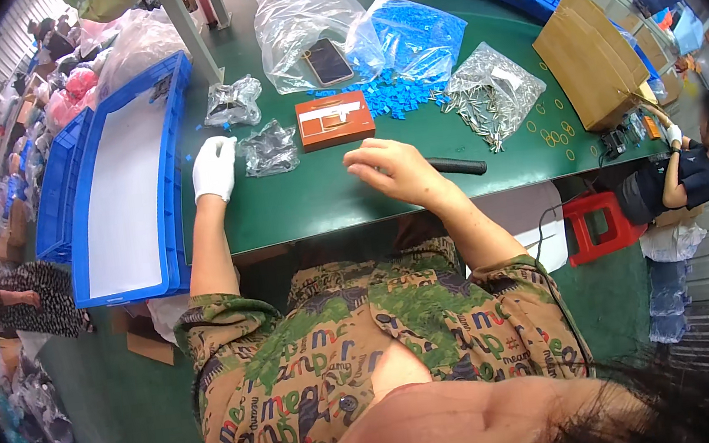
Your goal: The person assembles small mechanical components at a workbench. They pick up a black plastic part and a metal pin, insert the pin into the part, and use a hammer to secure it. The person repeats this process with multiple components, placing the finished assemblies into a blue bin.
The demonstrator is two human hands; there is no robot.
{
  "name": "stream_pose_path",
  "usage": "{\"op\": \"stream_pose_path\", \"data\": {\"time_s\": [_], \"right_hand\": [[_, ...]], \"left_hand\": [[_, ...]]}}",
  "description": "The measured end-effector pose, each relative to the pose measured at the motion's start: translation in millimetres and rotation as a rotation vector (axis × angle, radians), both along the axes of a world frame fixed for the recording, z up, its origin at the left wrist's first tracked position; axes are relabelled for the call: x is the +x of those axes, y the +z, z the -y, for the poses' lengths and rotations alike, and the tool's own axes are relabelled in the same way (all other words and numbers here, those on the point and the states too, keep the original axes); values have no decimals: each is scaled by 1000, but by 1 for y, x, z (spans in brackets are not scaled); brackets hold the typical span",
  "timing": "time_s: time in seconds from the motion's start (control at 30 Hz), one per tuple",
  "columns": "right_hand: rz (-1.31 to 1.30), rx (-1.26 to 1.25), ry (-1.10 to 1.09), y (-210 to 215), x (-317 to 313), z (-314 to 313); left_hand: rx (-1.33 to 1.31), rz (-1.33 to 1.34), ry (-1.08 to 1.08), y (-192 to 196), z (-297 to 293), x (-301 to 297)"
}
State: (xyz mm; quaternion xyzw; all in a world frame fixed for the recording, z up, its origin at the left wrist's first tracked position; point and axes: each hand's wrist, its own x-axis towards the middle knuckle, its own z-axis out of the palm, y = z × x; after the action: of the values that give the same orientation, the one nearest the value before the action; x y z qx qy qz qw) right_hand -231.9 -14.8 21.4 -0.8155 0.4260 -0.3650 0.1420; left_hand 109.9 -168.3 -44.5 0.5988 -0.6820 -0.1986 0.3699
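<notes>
My left hand (215, 171), in a white glove, is over the table's left part with its fingers drawn together; whatever they may hold is hidden. Beside it lie two clear bags of dark small parts, one nearer (270, 149) and one farther (233, 102). My bare right hand (399, 170) hovers near the front edge, fingers loosely bent and apart, with nothing visible between them. A black rod-shaped thing (459, 165) shows just right of that hand, its other end hidden. Beyond my hands sits a reddish-brown box (334, 120).
Small blue parts (395, 97) spill from a clear bag (418, 36). Right of them are a bag of metal screw-like pieces (494, 92), rubber bands (556, 136) and a carton (585, 59). A phone (327, 61) lies farther back. Blue trays (168, 177) flank the left. A co-worker (680, 162) sits right.
</notes>
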Motion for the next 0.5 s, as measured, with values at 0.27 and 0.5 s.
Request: {"op": "stream_pose_path", "data": {"time_s": [0.27,0.5], "right_hand": [[-66,68,55,-9,18,0],[610,783,100,-31,28,4]], "left_hand": [[5,142,-14,-4,-16,-19],[331,-895,-176,8,-19,-32]]}}
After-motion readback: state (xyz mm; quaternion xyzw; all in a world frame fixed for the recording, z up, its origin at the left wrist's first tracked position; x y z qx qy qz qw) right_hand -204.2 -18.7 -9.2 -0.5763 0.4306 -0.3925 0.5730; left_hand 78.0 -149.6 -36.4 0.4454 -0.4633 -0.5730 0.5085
